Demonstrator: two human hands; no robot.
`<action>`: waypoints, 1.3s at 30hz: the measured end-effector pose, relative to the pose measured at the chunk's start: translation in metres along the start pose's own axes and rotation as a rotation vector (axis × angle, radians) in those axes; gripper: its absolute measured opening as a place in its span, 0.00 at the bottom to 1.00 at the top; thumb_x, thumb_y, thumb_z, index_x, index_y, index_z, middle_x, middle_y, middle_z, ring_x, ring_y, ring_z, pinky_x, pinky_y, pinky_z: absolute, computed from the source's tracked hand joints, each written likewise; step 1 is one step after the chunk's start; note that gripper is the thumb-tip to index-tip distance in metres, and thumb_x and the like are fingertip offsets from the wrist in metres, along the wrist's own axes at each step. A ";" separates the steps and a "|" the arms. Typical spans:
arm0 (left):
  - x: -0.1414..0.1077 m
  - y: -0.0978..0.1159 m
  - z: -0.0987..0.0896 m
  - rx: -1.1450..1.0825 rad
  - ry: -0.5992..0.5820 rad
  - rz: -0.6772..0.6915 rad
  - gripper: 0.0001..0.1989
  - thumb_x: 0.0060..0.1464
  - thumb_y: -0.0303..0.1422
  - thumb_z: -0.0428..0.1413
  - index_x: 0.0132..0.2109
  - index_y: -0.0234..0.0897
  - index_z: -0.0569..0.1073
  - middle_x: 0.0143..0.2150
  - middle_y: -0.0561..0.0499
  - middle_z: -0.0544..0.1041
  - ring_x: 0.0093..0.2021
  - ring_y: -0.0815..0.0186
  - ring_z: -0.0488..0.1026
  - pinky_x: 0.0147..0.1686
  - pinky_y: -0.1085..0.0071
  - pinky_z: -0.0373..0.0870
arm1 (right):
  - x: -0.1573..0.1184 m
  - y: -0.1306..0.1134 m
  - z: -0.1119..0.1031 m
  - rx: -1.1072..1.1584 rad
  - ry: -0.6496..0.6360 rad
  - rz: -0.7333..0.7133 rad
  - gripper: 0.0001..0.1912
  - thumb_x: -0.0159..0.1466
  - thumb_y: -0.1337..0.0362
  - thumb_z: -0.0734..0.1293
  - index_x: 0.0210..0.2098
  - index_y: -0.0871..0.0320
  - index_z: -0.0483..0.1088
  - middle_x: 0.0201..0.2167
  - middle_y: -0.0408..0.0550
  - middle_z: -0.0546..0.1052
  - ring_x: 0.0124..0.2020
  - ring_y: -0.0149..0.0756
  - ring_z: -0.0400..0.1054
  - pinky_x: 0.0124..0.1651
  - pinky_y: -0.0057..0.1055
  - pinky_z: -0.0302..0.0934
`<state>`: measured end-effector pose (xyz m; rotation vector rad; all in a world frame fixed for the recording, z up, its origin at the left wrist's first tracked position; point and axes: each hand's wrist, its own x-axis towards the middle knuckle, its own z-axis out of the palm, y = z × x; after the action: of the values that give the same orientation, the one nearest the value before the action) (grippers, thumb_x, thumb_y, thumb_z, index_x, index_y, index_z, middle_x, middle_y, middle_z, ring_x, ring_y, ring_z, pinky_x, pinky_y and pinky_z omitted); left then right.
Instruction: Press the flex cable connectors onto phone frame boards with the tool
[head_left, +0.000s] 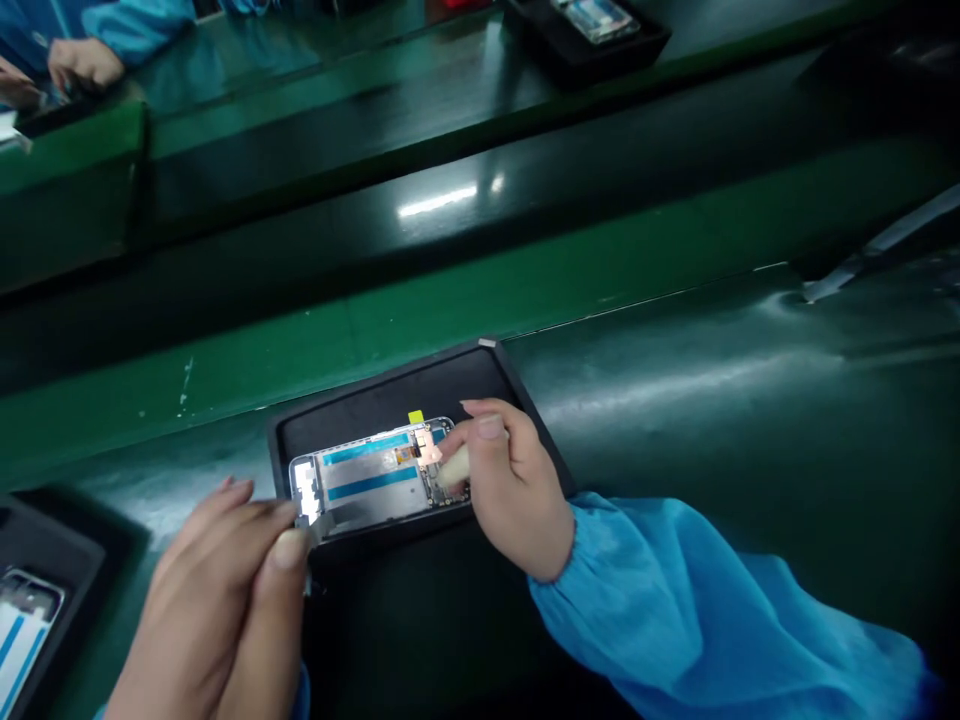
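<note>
An opened phone (371, 510) lies in a black tray (375, 390), its inside facing up. Two blue strips run along its metal middle, and a circuit board with a copper-coloured patch sits at its right end. My right hand (517, 485) closes around that right end, a cream finger cot (455, 468) over the board. At the left end, my left hand (225, 590) pinches thumb against fingers. A small greyish piece pokes out from this pinch over the phone's corner; its kind is unclear. A yellow tab (416, 417) sticks out at the phone's far edge.
Another black tray (75, 545) with a similar phone (26, 620) is at the lower left. Across the green bench (675, 260), a further tray (585, 60) holds a phone. A co-worker's hand (86, 65) shows at the upper left. A grey bar (877, 245) slants in from the right.
</note>
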<state>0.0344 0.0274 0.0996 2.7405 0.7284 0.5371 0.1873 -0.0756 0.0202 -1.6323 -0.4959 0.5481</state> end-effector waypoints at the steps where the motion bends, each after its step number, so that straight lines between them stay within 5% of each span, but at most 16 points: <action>1: 0.008 0.000 0.005 0.007 -0.044 0.023 0.09 0.55 0.30 0.47 0.43 0.37 0.67 0.40 0.49 0.71 0.49 0.62 0.65 0.54 0.61 0.58 | 0.001 -0.001 0.000 0.011 0.006 0.019 0.15 0.65 0.53 0.54 0.43 0.55 0.62 0.27 0.43 0.72 0.22 0.30 0.67 0.25 0.28 0.63; 5: 0.030 0.000 0.051 0.072 -0.277 0.116 0.13 0.58 0.32 0.44 0.43 0.35 0.70 0.39 0.47 0.73 0.44 0.59 0.67 0.50 0.53 0.60 | 0.003 -0.001 0.002 0.046 0.008 0.056 0.16 0.65 0.51 0.54 0.43 0.55 0.62 0.27 0.42 0.72 0.18 0.28 0.65 0.22 0.26 0.63; 9: 0.031 -0.007 0.078 0.084 -0.360 0.073 0.13 0.57 0.33 0.45 0.44 0.38 0.72 0.36 0.47 0.72 0.41 0.61 0.67 0.52 0.49 0.56 | 0.003 0.000 0.001 0.082 -0.019 0.067 0.15 0.65 0.52 0.54 0.43 0.53 0.61 0.27 0.40 0.72 0.17 0.27 0.65 0.21 0.25 0.63; 19: 0.032 -0.013 0.072 -0.139 -0.351 -0.025 0.06 0.51 0.30 0.51 0.29 0.39 0.71 0.30 0.54 0.71 0.35 0.67 0.67 0.55 0.54 0.51 | 0.005 -0.002 -0.001 0.101 -0.040 0.094 0.14 0.65 0.52 0.55 0.42 0.56 0.60 0.25 0.42 0.71 0.19 0.30 0.67 0.19 0.23 0.65; 29: 0.023 -0.009 0.078 -0.097 -0.157 0.041 0.09 0.54 0.31 0.49 0.36 0.41 0.74 0.36 0.53 0.75 0.46 0.56 0.65 0.52 0.49 0.56 | 0.021 -0.010 0.012 0.103 0.105 -0.126 0.13 0.65 0.53 0.55 0.42 0.54 0.60 0.26 0.44 0.70 0.26 0.34 0.69 0.23 0.29 0.66; 39: 0.022 -0.008 0.082 0.031 -0.154 0.132 0.12 0.54 0.29 0.47 0.39 0.38 0.75 0.38 0.52 0.75 0.45 0.53 0.67 0.51 0.48 0.59 | 0.017 0.005 0.010 -0.052 -0.021 -0.201 0.09 0.66 0.58 0.55 0.45 0.50 0.59 0.29 0.40 0.72 0.30 0.32 0.67 0.34 0.34 0.64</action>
<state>0.0824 0.0334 0.0297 2.8342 0.5268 0.3387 0.1945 -0.0584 0.0135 -1.6049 -0.6865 0.4060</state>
